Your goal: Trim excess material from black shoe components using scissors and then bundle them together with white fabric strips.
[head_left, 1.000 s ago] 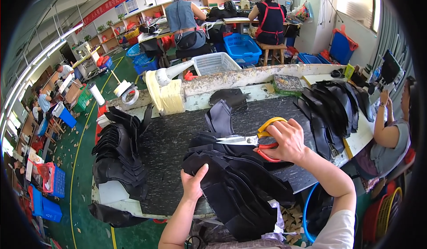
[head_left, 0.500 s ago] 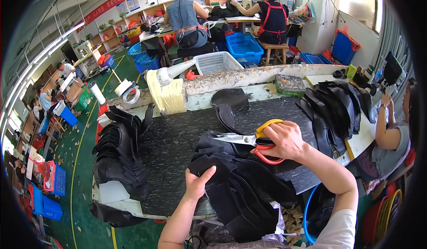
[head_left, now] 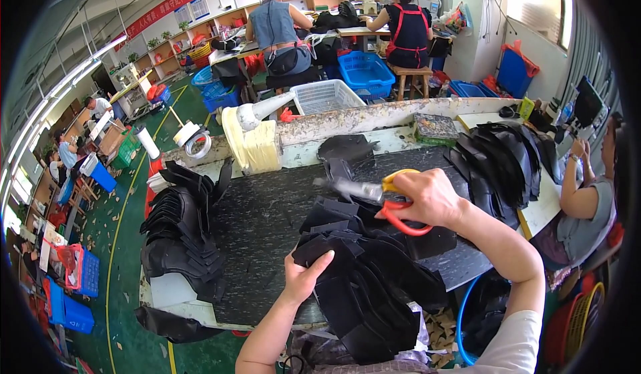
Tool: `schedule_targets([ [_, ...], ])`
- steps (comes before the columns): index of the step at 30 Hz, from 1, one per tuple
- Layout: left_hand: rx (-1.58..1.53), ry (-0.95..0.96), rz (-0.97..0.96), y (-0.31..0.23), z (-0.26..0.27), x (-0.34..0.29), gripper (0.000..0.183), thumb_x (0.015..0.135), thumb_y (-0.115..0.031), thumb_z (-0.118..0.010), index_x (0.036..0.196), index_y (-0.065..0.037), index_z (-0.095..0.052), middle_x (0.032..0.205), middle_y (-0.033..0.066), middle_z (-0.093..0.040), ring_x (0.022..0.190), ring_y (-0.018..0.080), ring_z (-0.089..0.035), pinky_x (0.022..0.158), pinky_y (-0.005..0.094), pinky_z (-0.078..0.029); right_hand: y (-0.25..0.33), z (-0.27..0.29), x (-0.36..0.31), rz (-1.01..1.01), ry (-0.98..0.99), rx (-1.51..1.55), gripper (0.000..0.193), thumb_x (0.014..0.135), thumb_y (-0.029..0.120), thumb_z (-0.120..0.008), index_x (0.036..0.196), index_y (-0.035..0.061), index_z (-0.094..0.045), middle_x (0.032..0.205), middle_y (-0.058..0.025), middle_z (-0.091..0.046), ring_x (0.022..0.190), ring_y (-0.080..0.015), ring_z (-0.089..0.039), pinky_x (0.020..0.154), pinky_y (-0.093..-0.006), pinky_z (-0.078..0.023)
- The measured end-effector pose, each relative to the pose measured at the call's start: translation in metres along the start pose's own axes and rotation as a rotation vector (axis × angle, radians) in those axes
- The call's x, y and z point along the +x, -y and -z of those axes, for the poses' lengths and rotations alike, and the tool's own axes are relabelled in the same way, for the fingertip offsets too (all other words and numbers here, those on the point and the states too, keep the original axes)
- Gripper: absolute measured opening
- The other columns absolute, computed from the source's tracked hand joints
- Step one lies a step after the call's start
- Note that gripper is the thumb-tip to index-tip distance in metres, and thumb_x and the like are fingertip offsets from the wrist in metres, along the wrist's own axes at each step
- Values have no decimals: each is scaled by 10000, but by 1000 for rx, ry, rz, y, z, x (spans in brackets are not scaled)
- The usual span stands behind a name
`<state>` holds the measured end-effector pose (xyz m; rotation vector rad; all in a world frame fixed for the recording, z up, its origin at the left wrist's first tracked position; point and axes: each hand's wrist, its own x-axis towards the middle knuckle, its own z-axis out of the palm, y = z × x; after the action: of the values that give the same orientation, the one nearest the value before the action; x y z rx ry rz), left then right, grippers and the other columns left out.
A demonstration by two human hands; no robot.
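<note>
The right hand (head_left: 427, 199) grips scissors (head_left: 368, 191), blades beyond its fingers; the left hand (head_left: 304, 279) clasps black pieces (head_left: 364, 297) beneath its thumb.

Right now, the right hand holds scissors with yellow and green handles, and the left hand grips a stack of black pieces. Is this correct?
Not quite: the head view shows yellow-and-red-handled scissors, not yellow and green. The right hand does hold them, and the left hand grips the stack of black pieces.

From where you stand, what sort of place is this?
Probably a factory workshop for leather-like goods: fanned black pieces lie on the workbench, the right hand holds scissors, and co-workers sit beyond.
</note>
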<state>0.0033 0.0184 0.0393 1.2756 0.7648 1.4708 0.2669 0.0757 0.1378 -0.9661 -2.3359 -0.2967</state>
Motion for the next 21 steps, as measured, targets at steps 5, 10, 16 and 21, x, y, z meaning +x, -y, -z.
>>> schedule_targets([
  [5,-81,-220,-176,-2,37,25,327,851,-9,-625,1171,4,-560,1112,82,-616,1000,189,-604,910,340,-482,5,18,-35,-533,-43,116,464,675,389,-833,801,34,-561,599,-152,-554,563,-333,-589,525,-364,-457],
  [10,173,-299,-281,11,95,51,306,823,3,-685,1115,-3,-596,1096,25,-612,985,121,-564,904,281,-426,47,3,-88,-729,90,396,489,676,394,-843,786,21,-547,541,-115,-486,467,-253,-478,478,-329,-387],
  [16,765,-406,-886,-25,93,11,527,823,-23,-664,1299,4,-439,1352,159,-444,1186,283,-482,1033,429,-361,82,-17,-134,-780,90,411,528,652,439,-849,787,30,-543,541,-95,-483,462,-242,-490,479,-326,-394],
  [21,1083,897,-503,5,33,-49,525,726,-397,-747,1138,-103,-607,1016,57,-571,995,230,-534,927,426,-392,107,-11,-149,-878,37,518,490,633,298,-882,785,18,-509,580,-26,-445,518,-66,-396,474,-241,-329],
])
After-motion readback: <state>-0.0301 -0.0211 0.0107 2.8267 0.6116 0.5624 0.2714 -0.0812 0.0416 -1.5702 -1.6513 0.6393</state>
